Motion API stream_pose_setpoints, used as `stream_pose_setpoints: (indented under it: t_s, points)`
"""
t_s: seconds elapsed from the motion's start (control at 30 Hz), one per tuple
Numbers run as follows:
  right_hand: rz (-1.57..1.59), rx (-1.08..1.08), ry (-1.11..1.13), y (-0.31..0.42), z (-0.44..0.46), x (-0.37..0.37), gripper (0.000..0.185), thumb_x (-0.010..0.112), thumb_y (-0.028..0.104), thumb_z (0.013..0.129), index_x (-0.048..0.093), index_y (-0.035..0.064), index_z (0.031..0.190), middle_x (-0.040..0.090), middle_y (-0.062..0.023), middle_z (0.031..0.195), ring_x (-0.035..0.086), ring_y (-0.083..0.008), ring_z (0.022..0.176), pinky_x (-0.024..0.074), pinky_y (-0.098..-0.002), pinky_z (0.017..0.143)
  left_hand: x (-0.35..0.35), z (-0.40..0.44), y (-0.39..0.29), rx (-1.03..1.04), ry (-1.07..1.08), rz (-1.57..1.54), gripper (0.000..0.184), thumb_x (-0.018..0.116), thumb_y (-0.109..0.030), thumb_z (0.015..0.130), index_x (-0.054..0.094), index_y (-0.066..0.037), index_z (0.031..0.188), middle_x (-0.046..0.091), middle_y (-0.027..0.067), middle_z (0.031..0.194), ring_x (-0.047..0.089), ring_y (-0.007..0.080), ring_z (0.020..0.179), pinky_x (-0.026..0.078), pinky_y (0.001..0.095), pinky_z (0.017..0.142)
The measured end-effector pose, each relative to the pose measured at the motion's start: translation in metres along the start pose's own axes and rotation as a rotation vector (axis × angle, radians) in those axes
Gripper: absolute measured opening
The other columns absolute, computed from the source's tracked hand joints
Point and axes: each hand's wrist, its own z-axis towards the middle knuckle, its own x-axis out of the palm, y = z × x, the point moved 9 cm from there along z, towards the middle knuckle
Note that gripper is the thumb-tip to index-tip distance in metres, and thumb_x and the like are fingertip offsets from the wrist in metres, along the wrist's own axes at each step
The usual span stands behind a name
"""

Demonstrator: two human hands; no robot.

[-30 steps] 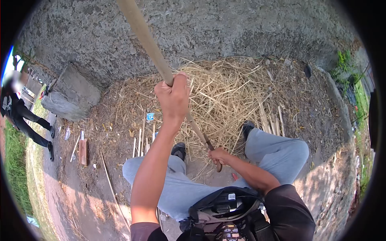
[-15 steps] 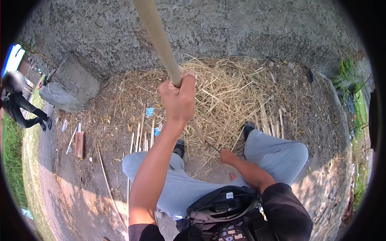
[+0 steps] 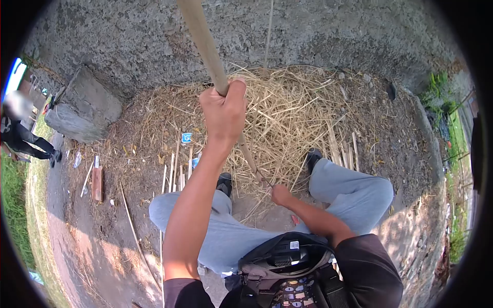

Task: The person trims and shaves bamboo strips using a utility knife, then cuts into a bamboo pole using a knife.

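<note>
A long, pale wooden or bamboo pole (image 3: 205, 46) slants from the top of the view down between my knees. My left hand (image 3: 224, 114) is closed round it at mid-length. Close to the pole's lower end, my right hand (image 3: 281, 195) is closed on a knife (image 3: 266, 182); its thin dark blade lies against the pole and its handle is hidden in my fist. Beneath and beyond the pole spreads a heap of straw-coloured shavings (image 3: 287, 118). A thin pale strip (image 3: 269, 33) shows upright in front of the wall.
A rough grey wall (image 3: 328, 31) rises ahead, with a concrete block (image 3: 84, 105) at its left. Pale slats (image 3: 345, 154) lie beside my feet. A brown wooden piece (image 3: 97, 183) and a long stick (image 3: 134, 231) are at left. A person (image 3: 28, 138) stands far left.
My right hand and the knife have shifted slightly left and up, along the pole. The thin strip has appeared before the wall. My left hand keeps its hold.
</note>
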Motion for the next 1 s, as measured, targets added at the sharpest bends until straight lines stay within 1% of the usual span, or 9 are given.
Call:
stream_pose_setpoints:
  t_s: [0.2, 0.27, 0.37, 0.47, 0.63, 0.73, 0.8, 0.9, 1.0]
  points:
    - [-0.211, -0.298, 0.062, -0.044, 0.011, 0.046, 0.026, 0.064, 0.017, 0.077, 0.069, -0.0072, 0.082, 0.062, -0.0259, 0.066, 0.066, -0.0418, 0.062, 0.0551, -0.0487, 0.06, 0.021, -0.013, -0.007, 0.095, 0.049, 0.143, 0.041, 0.055, -0.007, 0.093, 0.04, -0.011, 0.055, 0.033, -0.0069, 0.048, 0.028, 0.002, 0.04, 0.019, 0.0251, 0.038]
    - [0.335, 0.328, 0.503, -0.05, 0.0, 0.054, 0.016, 0.057, 0.005, 0.078, 0.067, -0.0064, 0.074, 0.062, -0.0189, 0.064, 0.064, -0.0285, 0.051, 0.0519, -0.0422, 0.048, 0.029, -0.012, -0.011, 0.093, 0.084, 0.135, 0.041, 0.055, -0.007, 0.093, 0.04, -0.011, 0.055, 0.034, -0.0074, 0.049, 0.029, 0.0016, 0.04, 0.019, 0.0251, 0.039]
    - [1.06, 0.482, 0.482, -0.033, -0.002, 0.06, 0.012, 0.057, 0.0, 0.079, 0.064, -0.0079, 0.073, 0.057, -0.0143, 0.058, 0.054, -0.0219, 0.039, 0.0439, -0.0373, 0.037, 0.033, -0.016, -0.002, 0.037, 0.113, 0.152, 0.041, 0.055, -0.006, 0.093, 0.041, -0.011, 0.055, 0.034, -0.0079, 0.048, 0.03, 0.0017, 0.04, 0.019, 0.0249, 0.038]
    - [1.112, 0.56, 0.36, -0.015, -0.003, 0.029, 0.012, 0.061, 0.001, 0.081, 0.065, -0.0061, 0.073, 0.056, -0.0116, 0.056, 0.051, -0.0188, 0.039, 0.04, -0.0351, 0.035, 0.037, -0.018, -0.004, 0.034, 0.171, 0.108, 0.041, 0.055, -0.006, 0.092, 0.04, -0.011, 0.054, 0.033, -0.0078, 0.048, 0.029, 0.0018, 0.039, 0.02, 0.0251, 0.038]
    - [0.323, 0.049, -0.16, 0.061, -0.012, -0.111, 0.032, 0.059, 0.022, 0.089, 0.066, -0.0081, 0.081, 0.062, -0.0276, 0.067, 0.065, -0.0469, 0.072, 0.0535, -0.0519, 0.071, 0.027, -0.027, -0.015, -0.009, 0.15, 0.055, 0.041, 0.053, -0.006, 0.093, 0.04, -0.01, 0.054, 0.033, -0.0061, 0.048, 0.027, 0.0031, 0.039, 0.02, 0.0253, 0.038]
    - [0.185, 0.007, -0.222, 0.018, -0.007, -0.023, 0.029, 0.059, 0.02, 0.086, 0.068, -0.0069, 0.084, 0.065, -0.027, 0.072, 0.067, -0.0444, 0.074, 0.0545, -0.0518, 0.075, 0.019, -0.034, -0.015, -0.001, 0.138, 0.025, 0.042, 0.053, -0.005, 0.094, 0.039, -0.009, 0.054, 0.033, -0.0054, 0.048, 0.027, 0.0036, 0.039, 0.019, 0.0254, 0.038]
    - [-0.248, -0.163, 0.119, -0.094, 0.015, 0.174, 0.029, 0.059, 0.02, 0.082, 0.071, -0.006, 0.087, 0.067, -0.0257, 0.076, 0.069, -0.0404, 0.078, 0.0553, -0.0502, 0.076, 0.018, -0.042, -0.012, -0.052, 0.12, 0.012, 0.042, 0.053, -0.005, 0.094, 0.039, -0.009, 0.054, 0.033, -0.0052, 0.048, 0.027, 0.0036, 0.039, 0.019, 0.0256, 0.038]
    - [-0.119, -0.01, -0.034, -0.076, 0.011, 0.059, 0.03, 0.065, 0.022, 0.076, 0.07, -0.0065, 0.084, 0.069, -0.0244, 0.079, 0.07, -0.042, 0.076, 0.0568, -0.0459, 0.068, 0.014, -0.032, -0.026, -0.011, 0.106, 0.064, 0.043, 0.053, -0.004, 0.094, 0.039, -0.009, 0.054, 0.033, -0.0051, 0.047, 0.027, 0.0037, 0.039, 0.019, 0.026, 0.038]
    - [-0.214, -0.16, 0.258, -0.064, -0.001, 0.074, 0.03, 0.066, 0.021, 0.077, 0.07, -0.007, 0.085, 0.067, -0.023, 0.07, 0.071, -0.0367, 0.07, 0.0568, -0.043, 0.061, 0.002, -0.038, -0.017, -0.017, 0.089, 0.085, 0.04, 0.057, -0.007, 0.093, 0.044, -0.009, 0.055, 0.039, -0.0071, 0.05, 0.033, 0.0009, 0.043, 0.021, 0.0244, 0.039]
